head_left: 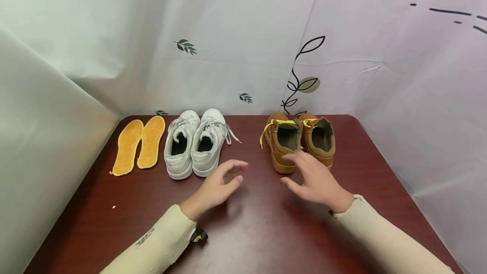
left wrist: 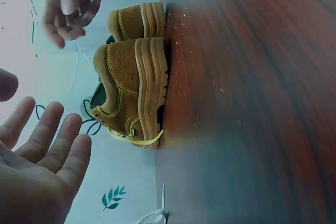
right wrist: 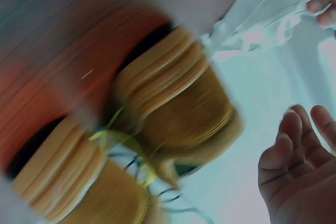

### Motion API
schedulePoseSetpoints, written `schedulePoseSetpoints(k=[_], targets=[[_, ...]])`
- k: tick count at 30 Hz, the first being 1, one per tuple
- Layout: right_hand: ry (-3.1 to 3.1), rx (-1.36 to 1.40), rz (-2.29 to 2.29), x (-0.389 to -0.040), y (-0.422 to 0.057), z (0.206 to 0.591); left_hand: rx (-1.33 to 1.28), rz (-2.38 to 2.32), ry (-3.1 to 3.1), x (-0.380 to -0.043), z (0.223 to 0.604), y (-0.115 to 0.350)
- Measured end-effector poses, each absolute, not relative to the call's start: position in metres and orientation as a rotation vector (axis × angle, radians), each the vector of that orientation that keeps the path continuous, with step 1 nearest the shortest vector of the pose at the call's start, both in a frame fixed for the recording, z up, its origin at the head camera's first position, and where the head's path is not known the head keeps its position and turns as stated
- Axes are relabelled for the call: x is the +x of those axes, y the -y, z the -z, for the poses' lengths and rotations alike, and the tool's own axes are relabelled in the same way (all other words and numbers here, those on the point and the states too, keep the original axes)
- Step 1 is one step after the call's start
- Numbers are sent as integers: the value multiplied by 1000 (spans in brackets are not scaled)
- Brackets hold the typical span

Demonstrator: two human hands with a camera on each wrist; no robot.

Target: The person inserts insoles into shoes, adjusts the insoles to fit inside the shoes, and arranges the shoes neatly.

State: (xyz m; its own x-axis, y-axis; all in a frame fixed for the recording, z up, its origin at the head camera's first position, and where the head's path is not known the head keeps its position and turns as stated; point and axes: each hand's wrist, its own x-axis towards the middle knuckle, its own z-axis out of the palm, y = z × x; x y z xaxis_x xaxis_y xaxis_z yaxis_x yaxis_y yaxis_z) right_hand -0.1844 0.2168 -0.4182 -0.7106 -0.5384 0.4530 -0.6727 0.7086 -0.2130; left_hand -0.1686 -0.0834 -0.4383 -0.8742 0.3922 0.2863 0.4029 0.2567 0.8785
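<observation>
My left hand [head_left: 217, 187] hovers over the middle of the table, fingers relaxed and apart from the thumb, holding nothing. Just beyond it on the left stand two white sneakers [head_left: 181, 162] side by side, toes to the back, one lace trailing right. My right hand [head_left: 315, 181] is in front of the two tan-brown shoes [head_left: 283, 162] with yellow laces, its fingertips overlapping their heels in the head view. It too is empty, fingers loosely bent. The left wrist view shows the brown shoes' heels and soles [left wrist: 152, 72] upright on the table, with the left palm [left wrist: 37, 182] facing them.
Two orange-yellow insoles [head_left: 128, 147] lie flat at the back left of the dark red table [head_left: 243, 240]. A tiny white speck [head_left: 113, 207] lies near the left edge. Pale curtains [head_left: 236, 33] with leaf prints enclose the back and sides.
</observation>
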Motion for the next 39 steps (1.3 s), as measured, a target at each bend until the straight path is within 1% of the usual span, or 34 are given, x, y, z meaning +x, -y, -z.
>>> schedulePoseSetpoints(k=[6, 13, 20, 32, 39], targets=[[2523, 1088, -606, -178, -186, 418, -779, 1662, 2459, -161, 438, 96], [2529, 1169, -613, -174, -164, 420, -721, 1769, 2442, -156, 443, 107], [2527, 1179, -583, -174, -156, 424, -743, 1656, 2448, -155, 445, 113], [2526, 1206, -578, -177, -136, 433, -681, 1549, 2488, -146, 450, 130], [2527, 1199, -570, -186, -121, 441, -628, 1517, 2457, -143, 453, 138]])
